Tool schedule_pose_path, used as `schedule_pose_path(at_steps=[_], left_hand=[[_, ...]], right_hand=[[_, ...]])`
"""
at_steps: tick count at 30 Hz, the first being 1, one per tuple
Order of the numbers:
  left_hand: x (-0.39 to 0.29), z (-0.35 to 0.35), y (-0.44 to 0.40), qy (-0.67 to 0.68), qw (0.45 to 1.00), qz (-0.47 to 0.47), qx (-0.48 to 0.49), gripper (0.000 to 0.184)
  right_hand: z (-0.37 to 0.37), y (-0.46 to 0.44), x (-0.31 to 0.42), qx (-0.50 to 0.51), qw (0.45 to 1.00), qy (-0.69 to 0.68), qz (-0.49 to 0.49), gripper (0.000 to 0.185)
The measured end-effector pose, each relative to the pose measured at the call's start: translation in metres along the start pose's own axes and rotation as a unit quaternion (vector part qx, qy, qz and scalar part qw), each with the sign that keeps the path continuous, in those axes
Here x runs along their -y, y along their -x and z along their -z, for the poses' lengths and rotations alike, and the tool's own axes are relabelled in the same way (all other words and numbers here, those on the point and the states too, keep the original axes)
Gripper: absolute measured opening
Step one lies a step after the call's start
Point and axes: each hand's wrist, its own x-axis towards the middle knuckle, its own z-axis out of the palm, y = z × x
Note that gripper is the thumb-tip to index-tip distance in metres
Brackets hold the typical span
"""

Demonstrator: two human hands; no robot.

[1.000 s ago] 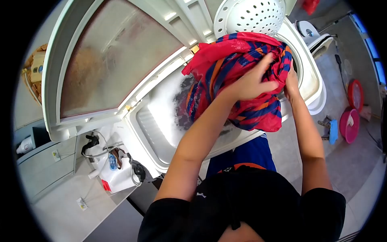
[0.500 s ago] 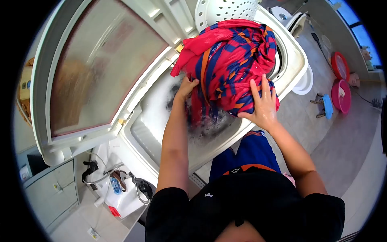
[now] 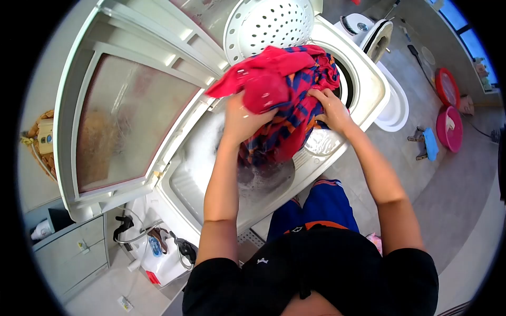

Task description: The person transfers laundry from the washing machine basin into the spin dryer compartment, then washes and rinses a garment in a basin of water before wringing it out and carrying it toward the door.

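Observation:
A bundle of wet red, navy and orange patterned fabric (image 3: 303, 73) is held up over the wash tub of a white twin-tub washing machine (image 3: 375, 94). Its lower end hangs close to the soapy water (image 3: 263, 181); whether it touches is hard to see. My left hand (image 3: 243, 120) is closed on the left side of the bundle, its fingertips partly covered by a red fold. My right hand (image 3: 332, 111) grips the right side, thumb and fingers pressed into the cloth. The round spin tub opening (image 3: 347, 84) lies just right of the bundle, partly covered by it.
The machine's hinged lid (image 3: 132, 121) stands raised at left. A white perforated disc (image 3: 269, 26) leans behind the bundle. A sink (image 3: 163, 263) with a tap is at lower left. Right on the floor are a pink basin (image 3: 449, 129), a red basin (image 3: 446, 87) and a small stool (image 3: 423, 143).
The bundle has shifted left and become more compact. My left hand has risen to its left side, and my right hand has gone from lying spread on the cloth to gripping it.

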Motion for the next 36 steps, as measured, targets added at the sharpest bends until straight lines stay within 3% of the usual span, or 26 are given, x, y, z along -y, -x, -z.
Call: schedule_pose_path(at_steps=[3, 6, 8, 9, 11, 13, 14, 15, 16, 17, 18, 20, 22, 23, 24, 25, 26, 29, 31, 33, 36], left_hand=[[-0.018, -0.039, -0.03, -0.189, 0.969, -0.145, -0.06, 0.046], [-0.018, -0.065, -0.059, -0.357, 0.905, 0.098, 0.21, 0.06], [-0.015, -0.071, -0.061, -0.389, 0.903, 0.077, 0.164, 0.065], [-0.011, -0.07, -0.053, -0.406, 0.9, 0.068, 0.144, 0.068], [0.0, -0.063, -0.023, -0.331, 0.944, 0.0, -0.017, 0.071], [0.013, -0.048, 0.02, -0.215, 0.953, -0.052, -0.207, 0.069], [0.038, -0.04, 0.045, -0.147, 0.945, -0.017, -0.292, 0.061], [0.06, -0.041, 0.078, -0.043, 0.911, 0.106, -0.397, 0.05], [0.08, -0.042, 0.105, 0.236, 0.826, 0.239, -0.453, 0.039], [0.101, -0.04, 0.131, 0.462, 0.76, 0.279, -0.362, 0.039], [0.145, -0.056, 0.153, 0.649, 0.615, 0.358, -0.27, 0.064], [0.108, -0.064, 0.143, 0.563, 0.496, 0.628, -0.206, 0.082], [0.109, -0.091, 0.126, 0.643, 0.418, 0.604, -0.218, 0.085], [0.114, -0.101, 0.124, 0.678, 0.374, 0.593, -0.22, 0.087], [0.128, -0.107, 0.124, 0.706, 0.417, 0.524, -0.229, 0.082], [0.143, -0.115, 0.125, 0.729, 0.456, 0.452, -0.239, 0.077], [0.152, -0.122, 0.122, 0.772, 0.478, 0.319, -0.272, 0.058], [0.184, -0.12, 0.117, 0.708, 0.546, 0.351, -0.279, 0.062], [0.194, -0.116, 0.123, 0.659, 0.584, 0.38, -0.283, 0.065], [0.195, -0.11, 0.134, 0.671, 0.583, 0.353, -0.292, 0.058], [0.136, -0.063, 0.139, 0.752, 0.529, 0.257, -0.298, 0.038]], right_hand=[[0.006, -0.034, -0.028, 0.16, 0.985, 0.068, -0.008, 0.07], [-0.008, -0.065, -0.045, 0.324, 0.939, 0.112, -0.011, 0.074], [-0.013, -0.076, -0.04, 0.403, 0.898, 0.178, 0.001, 0.077], [0.0, -0.065, -0.031, 0.379, 0.912, 0.159, -0.01, 0.073], [0.01, -0.054, -0.034, 0.362, 0.923, 0.134, 0.005, 0.071], [0.049, -0.038, -0.013, 0.307, 0.935, 0.165, 0.068, 0.059], [0.064, -0.032, 0.004, 0.263, 0.952, 0.146, 0.058, 0.048], [0.078, -0.029, 0.022, 0.213, 0.968, 0.127, 0.048, 0.037], [0.09, -0.029, 0.047, 0.178, 0.973, 0.126, 0.08, 0.034], [0.092, -0.03, 0.075, 0.148, 0.975, 0.126, 0.112, 0.03], [0.085, -0.029, 0.102, 0.054, 0.974, 0.107, 0.193, 0.027], [0.047, -0.042, 0.149, 0.024, 0.939, 0.152, 0.306, 0.023], [-0.026, -0.055, 0.176, 0.014, 0.902, 0.128, 0.412, 0.013], [-0.061, -0.059, 0.19, 0.066, 0.885, 0.178, 0.424, 0.014], [-0.109, -0.066, 0.189, 0.062, 0.865, 0.217, 0.449, 0.012], [-0.133, -0.066, 0.196, 0.084, 0.827, 0.357, 0.426, 0.017], [-0.15, -0.065, 0.196, 0.07, 0.8, 0.432, 0.41, 0.024], [-0.169, -0.073, 0.192, 0.276, 0.789, 0.481, 0.265, 0.027], [-0.166, -0.078, 0.198, 0.353, 0.789, 0.439, 0.246, 0.032], [-0.149, -0.08, 0.208, 0.409, 0.784, 0.388, 0.261, 0.038], [-0.068, -0.082, 0.236, 0.421, 0.797, 0.28, 0.331, 0.04]])
